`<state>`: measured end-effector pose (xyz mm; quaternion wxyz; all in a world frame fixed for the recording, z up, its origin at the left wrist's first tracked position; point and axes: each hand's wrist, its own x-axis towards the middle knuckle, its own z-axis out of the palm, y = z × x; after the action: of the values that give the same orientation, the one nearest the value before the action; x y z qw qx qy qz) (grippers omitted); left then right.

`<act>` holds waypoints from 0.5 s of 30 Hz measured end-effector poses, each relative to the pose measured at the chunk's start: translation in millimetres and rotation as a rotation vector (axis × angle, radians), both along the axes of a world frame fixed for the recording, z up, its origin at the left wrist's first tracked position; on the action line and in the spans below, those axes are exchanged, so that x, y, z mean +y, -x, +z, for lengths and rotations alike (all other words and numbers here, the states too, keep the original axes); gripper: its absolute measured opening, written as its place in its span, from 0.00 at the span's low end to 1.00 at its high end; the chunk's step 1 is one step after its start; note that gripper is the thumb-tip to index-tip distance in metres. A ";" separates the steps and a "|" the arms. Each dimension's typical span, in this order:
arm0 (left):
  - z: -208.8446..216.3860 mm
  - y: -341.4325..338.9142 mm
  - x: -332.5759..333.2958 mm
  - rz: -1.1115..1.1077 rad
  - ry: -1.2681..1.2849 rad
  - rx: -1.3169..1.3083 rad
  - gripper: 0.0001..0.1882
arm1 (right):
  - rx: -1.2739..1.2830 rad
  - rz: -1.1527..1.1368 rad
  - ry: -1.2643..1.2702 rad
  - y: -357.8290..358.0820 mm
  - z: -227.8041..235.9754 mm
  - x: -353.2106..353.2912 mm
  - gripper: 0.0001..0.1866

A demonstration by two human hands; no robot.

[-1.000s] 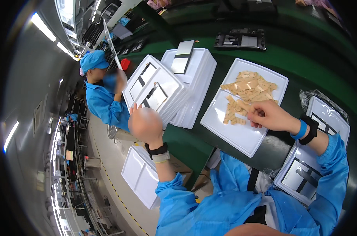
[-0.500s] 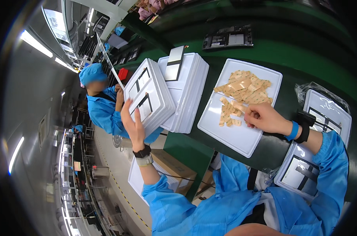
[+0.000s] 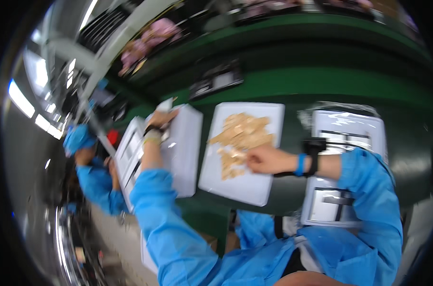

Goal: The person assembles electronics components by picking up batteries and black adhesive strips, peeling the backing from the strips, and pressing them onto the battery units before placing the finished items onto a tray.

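Note:
My left hand (image 3: pixel 163 118) reaches over the second stack of white trays (image 3: pixel 185 148). It covers most of a flat silver and black piece (image 3: pixel 166 104), which looks like a battery pack; blur hides its fingers and whether they grip it. At the middle tray (image 3: pixel 242 191), my right hand (image 3: pixel 265 159) is closed, fingertips pinched together beside the small tan strips (image 3: pixel 231 167). What it pinches, if anything, is too smeared to make out. A larger heap of tan strips (image 3: pixel 245 131) lies farther back on that tray.
To the right, trays (image 3: pixel 376 131) hold flat silver and black pieces beside clear plastic wrap (image 3: pixel 338 106). A black device part (image 3: pixel 217 82) lies on the green bench (image 3: pixel 292 78) behind. At left, a co-worker in blue (image 3: pixel 95 174) stands by another tray stack (image 3: pixel 126 152).
My view has swung, and the picture is blurred. My left hand has moved from above the left tray stack onto the flat piece on the second stack. My right hand stays by the tan strips.

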<state>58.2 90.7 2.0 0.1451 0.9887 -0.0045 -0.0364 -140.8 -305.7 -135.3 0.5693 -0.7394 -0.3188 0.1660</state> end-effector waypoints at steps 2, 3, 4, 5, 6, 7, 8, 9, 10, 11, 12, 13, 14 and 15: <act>-23.7 11.0 178.2 -0.124 -0.452 0.029 0.45 | -0.217 0.106 -0.124 15.0 10.0 41.4 0.08; -27.0 3.0 210.0 -0.157 -0.375 0.045 0.49 | -0.188 0.122 -0.100 13.6 10.0 41.6 0.07; -52.8 -43.7 87.2 0.077 -0.101 -0.154 0.53 | -0.175 -0.016 -0.041 -5.0 -10.5 13.7 0.07; -48.3 -35.8 137.8 0.086 0.064 -0.118 0.56 | -0.188 0.045 -0.099 0.6 -9.8 28.8 0.09; -40.5 -50.6 86.0 0.073 -0.085 -0.126 0.55 | -0.173 -0.001 -0.152 -8.3 -27.1 22.9 0.11; -43.3 -43.4 121.7 0.089 -0.096 -0.243 0.54 | -0.184 0.016 -0.143 -3.7 -25.5 37.3 0.11; -32.9 -39.1 65.8 0.128 -0.078 -0.239 0.52 | -0.178 -0.013 -0.114 -8.4 -32.9 29.2 0.12; -25.2 -30.9 53.9 0.219 -0.193 -0.326 0.51 | -0.187 -0.044 -0.107 -5.1 -30.2 27.8 0.12; -18.2 -28.6 41.5 0.315 -0.308 -0.414 0.50 | -0.131 -0.011 -0.086 -3.3 -25.3 26.9 0.12; -13.0 -26.4 14.0 0.251 -0.245 -0.517 0.49 | -0.069 0.022 -0.069 -3.3 -23.5 22.9 0.12; -4.7 -18.1 -12.4 0.196 -0.183 -0.613 0.48 | -0.067 0.005 -0.072 -3.7 -21.6 20.3 0.12; 7.8 -4.3 -35.8 0.083 -0.178 -0.611 0.49 | -0.067 0.015 -0.069 -2.6 -20.1 16.8 0.12; 14.8 7.9 -57.5 -0.012 -0.149 -0.650 0.47 | -0.065 0.031 -0.068 -0.7 -19.0 15.2 0.12; 17.0 18.3 -72.9 -0.113 -0.124 -0.739 0.47 | -0.061 0.040 -0.070 0.9 -17.2 16.3 0.12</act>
<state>39.8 17.8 19.1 0.0713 0.9402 -0.1091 0.3146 -141.7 -289.4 -152.5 0.5813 -0.7173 -0.3562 0.1436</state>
